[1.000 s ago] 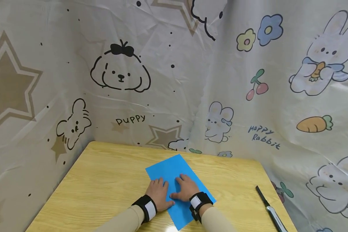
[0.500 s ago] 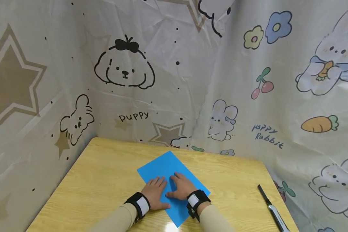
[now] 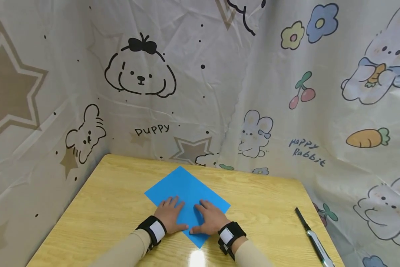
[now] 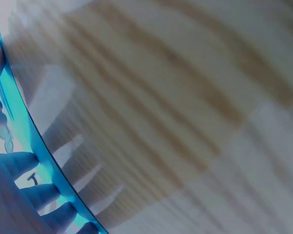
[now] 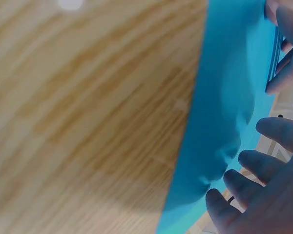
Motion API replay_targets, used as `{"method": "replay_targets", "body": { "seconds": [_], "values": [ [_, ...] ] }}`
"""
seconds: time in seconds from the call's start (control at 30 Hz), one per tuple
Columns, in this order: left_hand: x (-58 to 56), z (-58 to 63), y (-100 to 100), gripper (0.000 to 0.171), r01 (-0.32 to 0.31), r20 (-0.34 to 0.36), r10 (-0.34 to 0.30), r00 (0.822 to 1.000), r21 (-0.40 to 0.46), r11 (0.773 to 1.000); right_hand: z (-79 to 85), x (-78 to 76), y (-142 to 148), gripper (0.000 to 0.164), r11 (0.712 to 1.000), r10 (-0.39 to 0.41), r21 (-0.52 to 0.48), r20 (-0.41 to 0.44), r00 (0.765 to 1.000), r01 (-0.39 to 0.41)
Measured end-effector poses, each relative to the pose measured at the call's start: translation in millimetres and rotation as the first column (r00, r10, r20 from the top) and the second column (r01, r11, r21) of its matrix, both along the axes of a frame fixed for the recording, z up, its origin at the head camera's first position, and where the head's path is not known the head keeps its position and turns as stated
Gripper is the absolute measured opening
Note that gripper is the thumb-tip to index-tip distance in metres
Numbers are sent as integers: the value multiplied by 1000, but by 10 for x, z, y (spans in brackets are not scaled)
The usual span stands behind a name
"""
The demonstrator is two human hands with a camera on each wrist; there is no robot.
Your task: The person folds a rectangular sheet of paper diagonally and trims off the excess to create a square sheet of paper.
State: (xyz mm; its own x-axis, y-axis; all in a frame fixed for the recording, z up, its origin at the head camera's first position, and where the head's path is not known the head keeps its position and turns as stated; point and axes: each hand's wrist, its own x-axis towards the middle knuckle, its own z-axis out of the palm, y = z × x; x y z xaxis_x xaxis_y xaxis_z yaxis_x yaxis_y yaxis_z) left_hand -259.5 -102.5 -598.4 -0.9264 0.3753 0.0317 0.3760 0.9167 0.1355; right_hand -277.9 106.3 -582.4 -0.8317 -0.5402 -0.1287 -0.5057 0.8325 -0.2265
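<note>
A flat sheet of blue paper (image 3: 186, 181) lies slantwise on the table, one corner pointing to the back and another to the front. On its left edge rests my left hand (image 3: 168, 216), fingers spread and fairly straight. The right hand (image 3: 210, 218) rests on the paper's right part, its fingers extended and the thumb stretched toward the left thumb. Close up in the left wrist view, the left fingers (image 4: 41, 195) touch the blue paper near its edge. In the right wrist view the right fingers (image 5: 244, 185) lie over the sheet, which shows shadows beneath them.
A utility knife (image 3: 314, 237) with its dark blade extended lies near the right edge of the wooden table (image 3: 119, 193). A patterned curtain (image 3: 200, 92) hangs behind the table and along its sides.
The blue paper has turned counter-clockwise, its far corner swinging left and its right corner moving away from me. My left hand has moved left with it; the right has shifted little. The knife stays put.
</note>
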Motion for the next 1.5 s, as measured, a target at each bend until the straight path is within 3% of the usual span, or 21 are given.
{"method": "replay_targets", "body": {
  "seconds": [0.1, 0.37, 0.67, 1.33, 1.5],
  "values": [
    [4, 36, -33, 90, -1, 20, 0, 1000, 25, 1000, -5, 10, 0, 94, 1000, 25, 17, 7, 1000, -25],
    [34, 98, -12, 103, 70, 116, -73, 991, 26, 997, -97, 13, 58, 94, 999, 34, -19, -2, 999, -34],
    [-2, 142, 18, 102, 53, 109, -57, 992, 39, 998, -115, -31, 82, 95, 999, 44, -28, -56, 997, -46],
    [13, 39, -24, 94, 50, 131, -57, 990, 53, 997, -92, 16, 11, 85, 999, 15, -43, -67, 998, -18],
    [6, 61, -15, 88, 51, 110, -55, 992, 41, 998, -34, 36, 14, 92, 1000, 28, -2, -49, 998, -28]
  ]
}}
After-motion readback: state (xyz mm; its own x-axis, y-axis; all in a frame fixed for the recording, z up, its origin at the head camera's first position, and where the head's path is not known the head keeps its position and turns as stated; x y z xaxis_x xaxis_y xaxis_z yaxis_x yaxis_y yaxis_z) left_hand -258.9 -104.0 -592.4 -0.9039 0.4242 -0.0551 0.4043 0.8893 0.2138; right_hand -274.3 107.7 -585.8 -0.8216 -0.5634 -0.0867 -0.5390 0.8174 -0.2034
